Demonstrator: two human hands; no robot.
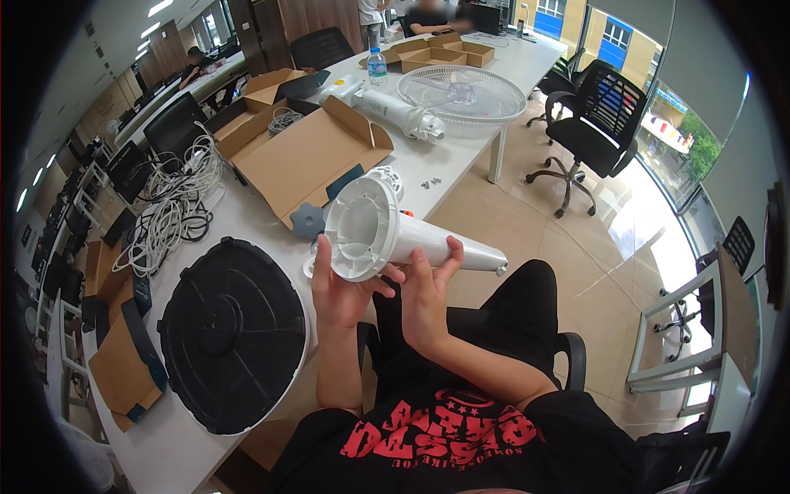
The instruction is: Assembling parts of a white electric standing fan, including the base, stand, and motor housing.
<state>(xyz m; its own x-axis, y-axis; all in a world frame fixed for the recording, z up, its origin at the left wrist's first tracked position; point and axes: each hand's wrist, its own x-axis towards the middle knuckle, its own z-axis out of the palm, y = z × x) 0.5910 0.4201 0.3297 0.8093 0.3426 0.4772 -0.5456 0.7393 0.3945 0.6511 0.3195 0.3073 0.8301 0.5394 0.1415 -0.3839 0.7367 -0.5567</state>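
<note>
White table (451, 156) topped by round black base (234, 329) at 8 o'clock from white conical tube (410, 236). Tube held by 2 hands: flared end cupped by left hand (336, 298), body steadied by right hand (426, 309), narrow end aimed toward 3-4 o'clock. Grey knob (308, 221) seen at 9 o'clock, small screws (431, 183) scattered at 1 o'clock.

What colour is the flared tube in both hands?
The flared tube is white, best seen in the head view.

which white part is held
The tapered white plastic tube, in left hand and right hand; the round white wire grille and long white cylinder lie on the white table.
</note>
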